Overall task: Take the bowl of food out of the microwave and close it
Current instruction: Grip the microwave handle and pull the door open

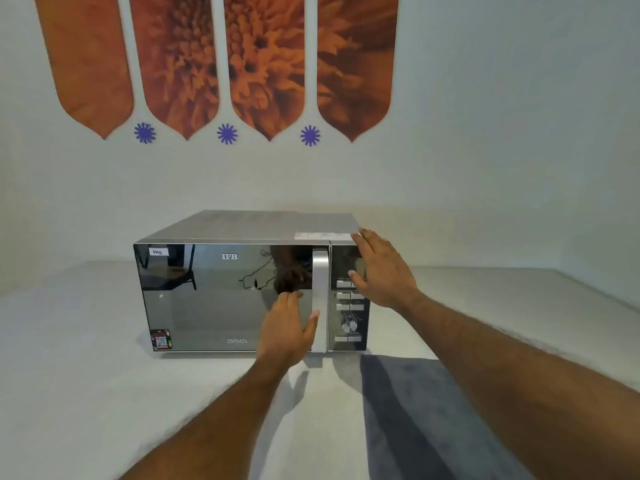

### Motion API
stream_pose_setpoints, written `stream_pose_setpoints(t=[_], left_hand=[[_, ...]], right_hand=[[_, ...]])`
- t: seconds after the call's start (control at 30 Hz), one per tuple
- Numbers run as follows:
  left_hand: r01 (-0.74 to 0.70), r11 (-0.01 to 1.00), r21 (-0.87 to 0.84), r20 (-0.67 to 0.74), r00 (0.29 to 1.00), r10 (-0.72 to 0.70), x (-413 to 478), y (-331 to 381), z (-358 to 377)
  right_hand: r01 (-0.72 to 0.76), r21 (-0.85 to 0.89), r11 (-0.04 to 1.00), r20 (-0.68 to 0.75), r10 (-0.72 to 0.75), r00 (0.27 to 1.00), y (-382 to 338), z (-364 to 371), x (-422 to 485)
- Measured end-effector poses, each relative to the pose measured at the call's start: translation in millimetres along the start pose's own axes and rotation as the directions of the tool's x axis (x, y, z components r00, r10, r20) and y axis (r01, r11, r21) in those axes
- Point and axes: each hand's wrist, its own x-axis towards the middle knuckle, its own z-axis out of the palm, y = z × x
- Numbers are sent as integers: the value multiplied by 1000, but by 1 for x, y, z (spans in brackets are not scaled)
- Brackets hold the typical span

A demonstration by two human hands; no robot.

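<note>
A silver microwave (207,292) with a mirrored door stands on a pale counter, its door closed. The vertical silver door handle (320,271) runs down the right side of the door. My left hand (287,334) is just left of the handle's lower part, fingers apart, thumb close to the handle; whether it touches is unclear. My right hand (381,271) lies flat with spread fingers over the upper right corner and the control panel (349,327). The bowl of food is not visible behind the mirrored door.
A grey cloth (415,417) lies on the counter (86,375) in front of the microwave's right side. A white wall with orange flower panels rises behind. Counter surface extends to the left and right of the microwave.
</note>
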Motion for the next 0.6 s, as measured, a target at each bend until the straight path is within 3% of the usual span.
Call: stream_pose_setpoints(t=[0.17, 0.33, 0.43, 0.6], left_hand=[[172, 915, -365, 101, 984, -145, 21, 33, 12], [255, 778, -574, 129, 967, -221, 24, 37, 26], [281, 703, -653, 176, 959, -220, 22, 31, 35], [296, 671, -679, 182, 954, -236, 20, 27, 40]], right_hand=[[-26, 34, 999, 39, 24, 999, 0, 7, 5], [-53, 110, 993, 5, 53, 999, 4, 21, 3], [-79, 158, 984, -21, 83, 996, 3, 29, 2], [-111, 212, 971, -106, 135, 985, -2, 39, 2]])
